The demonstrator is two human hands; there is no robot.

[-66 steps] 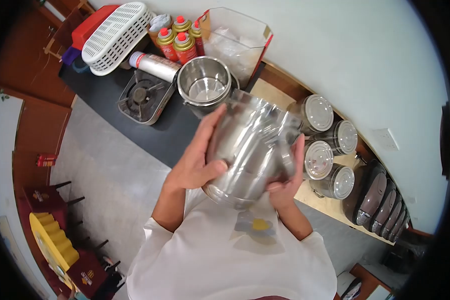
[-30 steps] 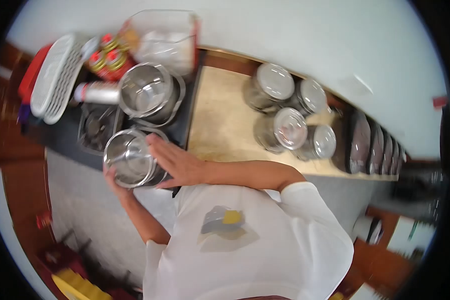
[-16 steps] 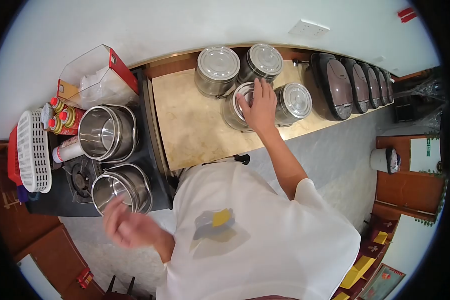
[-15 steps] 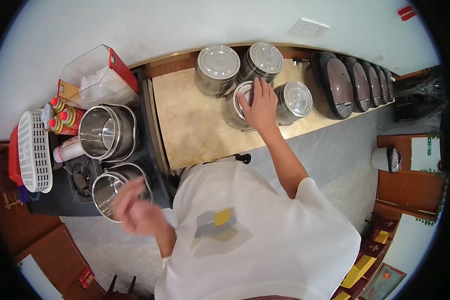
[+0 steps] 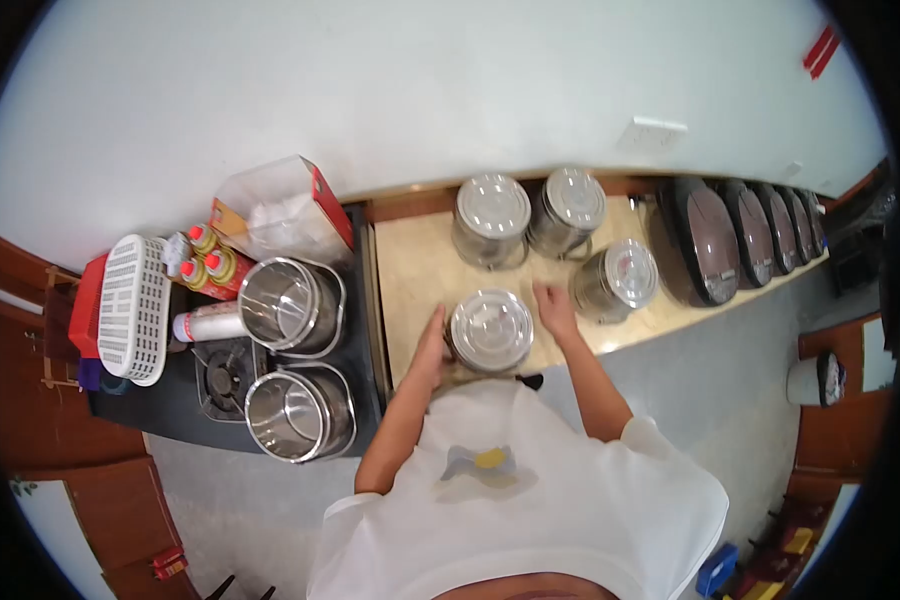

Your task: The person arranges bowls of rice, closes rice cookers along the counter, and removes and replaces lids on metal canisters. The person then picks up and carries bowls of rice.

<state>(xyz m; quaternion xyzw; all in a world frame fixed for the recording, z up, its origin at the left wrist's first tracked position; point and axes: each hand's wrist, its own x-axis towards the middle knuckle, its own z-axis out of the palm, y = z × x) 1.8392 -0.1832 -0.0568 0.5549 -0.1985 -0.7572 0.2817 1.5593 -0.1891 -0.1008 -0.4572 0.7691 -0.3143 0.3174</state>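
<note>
A steel pot with a clear lid [image 5: 492,330] stands upright near the front edge of the light wooden counter. Against its left side, my left hand [image 5: 432,345] rests with fingers along the wall, gripping it. My right hand [image 5: 555,308] is just right of the pot with a gap between them. Its fingers are curled, and what they hold, if anything, I cannot make out. More lidded pots stand behind: one at the back left [image 5: 492,220], another at the back middle [image 5: 568,215], and a third to the right [image 5: 618,280].
Two lidless steel pots [image 5: 288,305] with wire handles stand on the black counter at left, by a gas burner [image 5: 227,378]. Beside them are a white basket [image 5: 135,310], red gas cans [image 5: 215,262] and a clear box [image 5: 290,215]. Several rice cookers [image 5: 708,240] line the right.
The front lidded pot has moved left and nearer to me. My left hand has come from the open pots to its side; my right hand has left its lid. The view has shifted.
</note>
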